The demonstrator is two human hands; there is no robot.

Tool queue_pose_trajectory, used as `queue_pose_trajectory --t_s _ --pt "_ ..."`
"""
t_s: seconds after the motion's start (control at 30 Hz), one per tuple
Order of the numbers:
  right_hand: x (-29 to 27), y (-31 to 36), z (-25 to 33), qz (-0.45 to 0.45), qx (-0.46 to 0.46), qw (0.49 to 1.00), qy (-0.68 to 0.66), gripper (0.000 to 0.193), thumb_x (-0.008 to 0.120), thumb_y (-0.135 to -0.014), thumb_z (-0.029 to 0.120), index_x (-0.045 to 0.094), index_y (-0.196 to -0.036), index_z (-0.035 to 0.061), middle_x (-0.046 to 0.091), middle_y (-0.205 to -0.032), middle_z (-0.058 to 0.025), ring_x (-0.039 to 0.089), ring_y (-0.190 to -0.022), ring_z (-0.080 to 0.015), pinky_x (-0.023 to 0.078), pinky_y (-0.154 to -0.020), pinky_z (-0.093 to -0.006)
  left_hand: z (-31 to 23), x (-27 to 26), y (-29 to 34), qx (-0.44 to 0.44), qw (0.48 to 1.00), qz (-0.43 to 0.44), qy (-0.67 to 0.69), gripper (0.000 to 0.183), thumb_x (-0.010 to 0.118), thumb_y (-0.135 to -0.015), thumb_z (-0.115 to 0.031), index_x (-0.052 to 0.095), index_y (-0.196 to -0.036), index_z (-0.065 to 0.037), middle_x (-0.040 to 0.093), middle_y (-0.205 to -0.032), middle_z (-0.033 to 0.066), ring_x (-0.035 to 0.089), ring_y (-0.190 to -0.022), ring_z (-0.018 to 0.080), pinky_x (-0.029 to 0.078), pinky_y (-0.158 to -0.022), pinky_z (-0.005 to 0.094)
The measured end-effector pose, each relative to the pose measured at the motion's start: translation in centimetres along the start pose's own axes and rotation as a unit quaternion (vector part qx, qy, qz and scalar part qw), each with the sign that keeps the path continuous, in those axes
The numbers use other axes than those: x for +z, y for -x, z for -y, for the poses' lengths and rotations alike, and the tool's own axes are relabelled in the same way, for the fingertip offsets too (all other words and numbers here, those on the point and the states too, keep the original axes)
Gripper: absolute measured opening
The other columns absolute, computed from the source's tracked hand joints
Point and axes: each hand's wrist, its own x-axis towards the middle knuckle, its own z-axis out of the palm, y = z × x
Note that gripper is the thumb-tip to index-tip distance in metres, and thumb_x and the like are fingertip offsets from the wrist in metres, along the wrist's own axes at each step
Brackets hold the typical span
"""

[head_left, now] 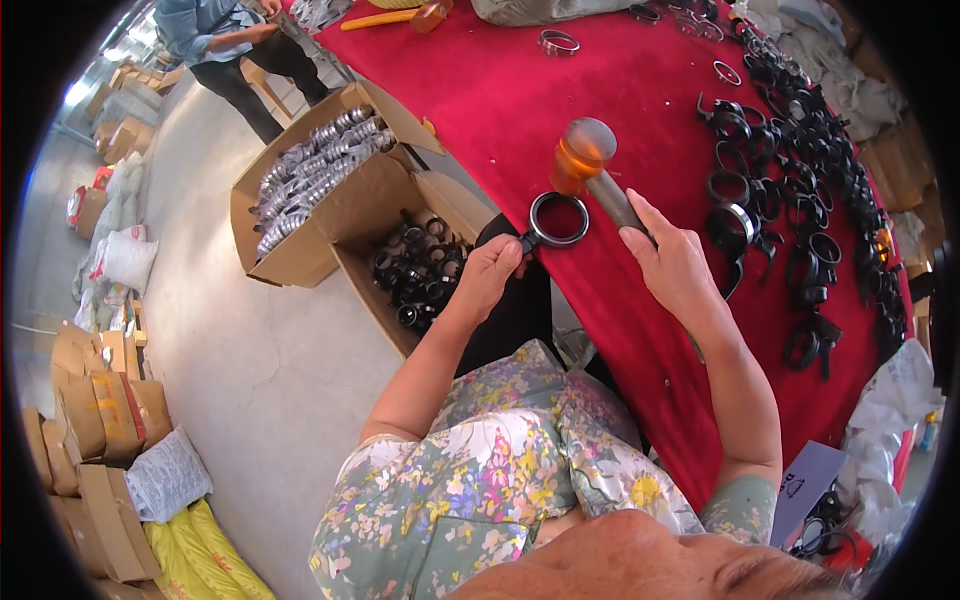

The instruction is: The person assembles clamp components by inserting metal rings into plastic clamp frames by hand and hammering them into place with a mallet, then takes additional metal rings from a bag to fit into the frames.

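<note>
My left hand (491, 272) is closed, pinching a black ring clamp (534, 230) by its short stem at the edge of the red-covered table (600, 300). The clamp's round opening has a bright inner rim and faces up. In my right hand (668, 250) is a mallet (580, 160) with a translucent amber head and a dark handle, gripped along the handle. The mallet head is just beyond the clamp; I cannot tell whether they touch.
Many black ring clamps (790, 190) lie heaped along the table's right side. Loose metal rings (558, 42) and another amber mallet (430, 15) are at the back. Left of the table stand cartons of black clamps (420, 265) and silvery wrapped parts (320, 165). A person (225, 40) is at far left.
</note>
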Motion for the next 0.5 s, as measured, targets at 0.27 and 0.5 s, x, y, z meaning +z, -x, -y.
queue_pose_trajectory --t_s 0.27,0.5 --pt "0.8 -1.3 3.4 -0.087 -0.163 0.981 -0.066 0.051 0.068 -0.092 0.02 0.053 -0.14 0.0104 0.062 -0.115 -0.0275 0.065 -0.103 -0.0398 0.055 -0.082 -0.041 -0.3 0.1 0.3 -0.005 1.0 -0.011 -0.01 0.041 0.054 -0.102 -0.042 0.062 -0.091 -0.003 0.057 -0.079 0.0008 0.052 -0.078 0.0115 0.042 -0.076 0.026" --pt "1.8 -0.1 5.1 0.096 -0.106 0.987 0.07 0.046 0.067 -0.091 0.03 0.058 -0.134 0.0136 0.066 -0.077 -0.0215 0.066 -0.074 -0.0405 0.052 -0.065 -0.0492 -0.5 0.2 0.2 0.021 0.999 -0.031 -0.018 0.042 0.055 -0.101 -0.044 0.057 -0.084 -0.005 0.051 -0.077 -0.0031 0.046 -0.074 0.0084 0.037 -0.07 0.0248"
